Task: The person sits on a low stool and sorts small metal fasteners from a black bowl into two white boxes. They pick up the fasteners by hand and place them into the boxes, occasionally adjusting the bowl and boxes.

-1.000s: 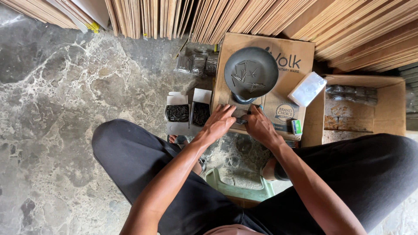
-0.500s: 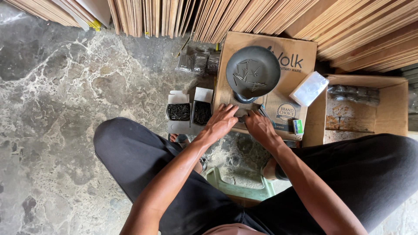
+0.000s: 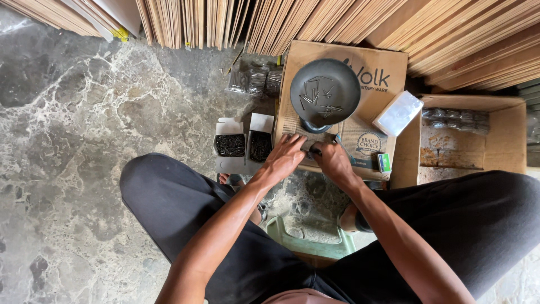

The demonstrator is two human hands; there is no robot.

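My left hand (image 3: 283,159) and my right hand (image 3: 333,162) meet at the near edge of a flat cardboard box (image 3: 378,68), fingers pinched together over something small and dark that I cannot make out. Just beyond them a dark round pan (image 3: 324,93) sits on the box, holding several loose nails. Two small open boxes of dark nails (image 3: 245,145) stand on the floor left of my left hand.
A stack of clear plastic bags (image 3: 398,113) and a small green box (image 3: 384,162) lie on the cardboard. An open carton (image 3: 472,135) stands at right. Bagged nails (image 3: 256,81) lie by upright wooden boards (image 3: 270,22). I sit on a green stool (image 3: 304,245) on marble floor.
The view has shifted slightly; both hands stay together at the box edge below the pan, with only small finger movement.
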